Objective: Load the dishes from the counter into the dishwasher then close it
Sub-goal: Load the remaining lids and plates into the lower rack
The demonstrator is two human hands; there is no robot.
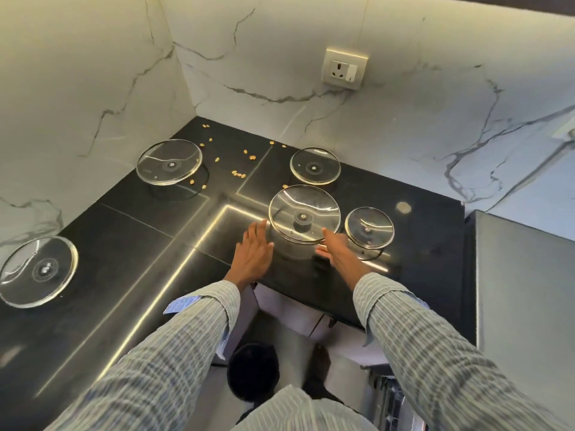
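Several glass lids lie upside down on the black counter point(133, 244). The middle lid point(304, 214) is the largest of the right-hand group. My left hand point(253, 255) reaches to its left rim with straight fingers. My right hand point(337, 251) comes up at its right side, fingers straight, palm toward the lid. Whether either hand touches the glass I cannot tell. A smaller lid point(369, 229) sits just right of it, another lid point(315, 165) behind it. Further lids lie at the back left point(169, 161) and at the far left point(37, 271).
Small yellowish bits point(239, 174) are scattered over the back of the counter. Marble walls close the corner, with a power socket point(343, 69) above. A grey appliance top point(522, 275) stands to the right. A rack edge point(390, 399) shows below the counter front.
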